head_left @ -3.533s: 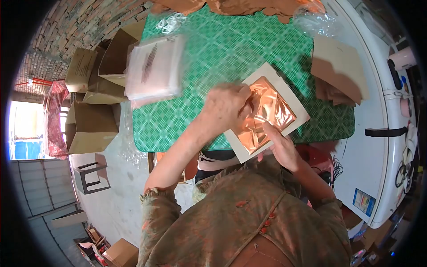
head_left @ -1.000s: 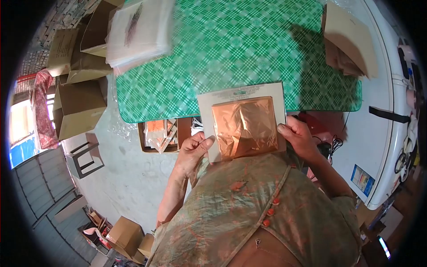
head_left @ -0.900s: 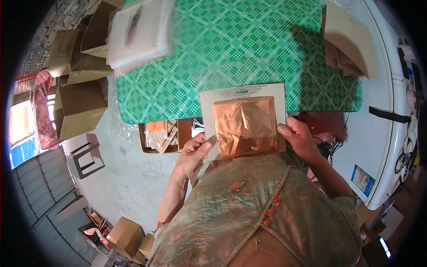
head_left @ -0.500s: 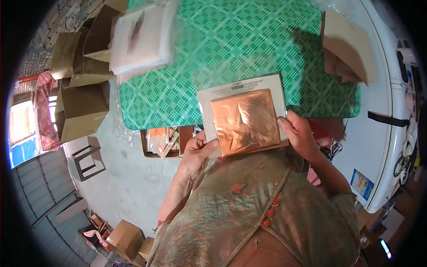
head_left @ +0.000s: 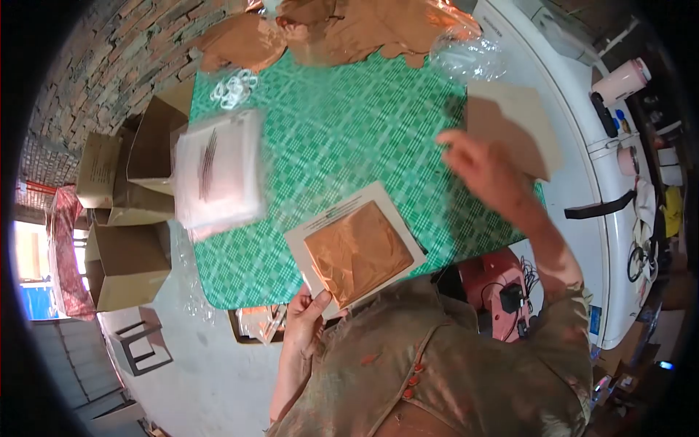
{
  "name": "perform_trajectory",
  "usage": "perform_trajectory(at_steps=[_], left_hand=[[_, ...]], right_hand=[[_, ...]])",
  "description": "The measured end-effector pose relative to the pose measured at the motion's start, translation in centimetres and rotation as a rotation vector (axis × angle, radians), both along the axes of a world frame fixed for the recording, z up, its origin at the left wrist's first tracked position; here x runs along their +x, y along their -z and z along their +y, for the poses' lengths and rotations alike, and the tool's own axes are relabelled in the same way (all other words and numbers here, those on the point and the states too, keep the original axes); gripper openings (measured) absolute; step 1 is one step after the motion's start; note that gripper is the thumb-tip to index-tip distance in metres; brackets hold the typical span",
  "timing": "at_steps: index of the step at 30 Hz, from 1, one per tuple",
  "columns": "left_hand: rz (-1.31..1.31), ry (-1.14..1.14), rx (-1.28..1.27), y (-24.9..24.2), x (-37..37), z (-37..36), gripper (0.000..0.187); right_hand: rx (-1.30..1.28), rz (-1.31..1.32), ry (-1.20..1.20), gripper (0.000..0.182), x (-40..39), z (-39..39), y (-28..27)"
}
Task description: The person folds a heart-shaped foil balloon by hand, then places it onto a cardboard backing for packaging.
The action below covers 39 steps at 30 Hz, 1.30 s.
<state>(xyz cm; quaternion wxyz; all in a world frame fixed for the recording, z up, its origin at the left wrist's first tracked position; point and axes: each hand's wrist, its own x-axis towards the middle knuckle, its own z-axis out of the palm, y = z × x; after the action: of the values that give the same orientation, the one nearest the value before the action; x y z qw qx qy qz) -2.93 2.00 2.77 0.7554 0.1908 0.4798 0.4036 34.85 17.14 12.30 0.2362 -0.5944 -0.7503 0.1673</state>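
Note:
My left hand (head_left: 302, 320) is closed on the lower left corner of a pale printed card (head_left: 331, 211). A shiny copper-coloured foil packet (head_left: 360, 251) lies on that card, also under my left thumb. The card is tilted near the table's front edge, close to my body. My right hand (head_left: 473, 160) is away from the card, above the right side of the table. It is somewhat blurred, with a finger stretched out and nothing visible in it. Nearest to it is a flat brown cardboard piece (head_left: 510, 127).
A green checked cloth (head_left: 349, 124) covers the table. On it lie a stack of clear plastic bags (head_left: 226, 171), white rings (head_left: 234, 89), copper-coloured sheets (head_left: 349, 33) and crumpled clear plastic (head_left: 470, 58). Cardboard boxes (head_left: 131, 266) stand left; a white appliance (head_left: 575, 211) stands right.
My right hand has let go of the card and moved up over the table's right side. My left hand still holds the card, now lower and more tilted. The view has shifted toward the table's far end.

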Motion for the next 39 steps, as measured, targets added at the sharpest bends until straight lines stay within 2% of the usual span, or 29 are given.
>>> perform_trajectory(at_steps=[1,3,5,7,9,10,12,14,18,20,22,24,27,29,31,33,35,39], left_hand=[[0.003,-0.008,-0.020,0.1,-0.1,0.1,0.045],[0.012,-0.014,-0.051,0.2,0.0,0.3,0.045],[0.056,-0.008,-0.106,0.1,0.0,0.4,0.045],[0.066,-0.023,-0.124,-0.3,0.3,0.3,0.044],[0.061,-0.031,-0.109,-0.5,0.4,0.2,0.044],[0.060,-0.036,-0.102,-0.5,0.4,0.1,0.044],[0.041,-0.038,-0.081,-0.2,0.4,0.1,0.044],[0.037,-0.044,-0.074,-0.4,0.4,-0.2,0.044],[0.050,-0.059,-0.075,-1.2,1.0,0.3,0.042],[0.038,-0.068,-0.084,-0.9,0.9,0.2,0.042],[0.031,-0.073,-0.075,-0.6,0.8,0.0,0.041],[0.010,-0.080,-0.068,-1.1,1.1,0.1,0.041],[0.004,-0.096,-0.050,-1.0,1.4,0.0,0.041],[-0.008,-0.087,-0.041,-0.9,1.5,0.0,0.042],[-0.032,-0.073,-0.025,-0.7,1.5,0.0,0.041],[-0.063,-0.053,-0.008,-0.3,1.4,-0.1,0.041],[-0.064,-0.051,-0.022,0.1,1.3,-0.3,0.041],[-0.062,-0.051,-0.027,-0.1,1.8,-0.9,0.040]], right_hand=[[0.097,0.017,0.058,0.016,1.1,2.6,-0.5],[0.506,-0.420,0.043,0.015,4.9,9.5,-0.1],[0.313,-0.637,0.147,0.013,7.7,16.4,-0.5],[0.404,-0.720,0.108,0.015,10.2,21.2,0.4],[0.333,-0.660,0.312,0.017,11.2,25.4,3.1],[0.295,-0.626,0.411,0.018,11.3,26.5,4.0],[0.312,-0.887,0.263,0.022,12.1,27.0,4.9],[0.272,-0.978,0.194,0.026,12.1,27.3,5.7],[0.255,-0.679,0.239,0.030,10.2,25.9,3.5],[0.419,-0.779,0.243,0.023,10.7,26.2,4.1],[0.428,-0.924,0.260,0.018,10.9,26.7,5.2],[0.183,-0.801,0.341,0.034,10.0,26.4,3.0],[-0.032,-0.800,0.334,0.043,4.0,18.9,-3.5],[0.209,-0.921,0.143,0.026,2.6,12.8,-3.5],[0.229,-0.592,0.010,0.019,0.2,4.3,-2.6],[-0.081,-0.174,-0.122,0.014,-0.5,-1.6,-1.7],[-0.048,-0.175,-0.236,0.016,-1.7,-5.9,-0.4],[-0.137,-0.204,-0.209,0.014,-2.1,-10.1,4.5]])
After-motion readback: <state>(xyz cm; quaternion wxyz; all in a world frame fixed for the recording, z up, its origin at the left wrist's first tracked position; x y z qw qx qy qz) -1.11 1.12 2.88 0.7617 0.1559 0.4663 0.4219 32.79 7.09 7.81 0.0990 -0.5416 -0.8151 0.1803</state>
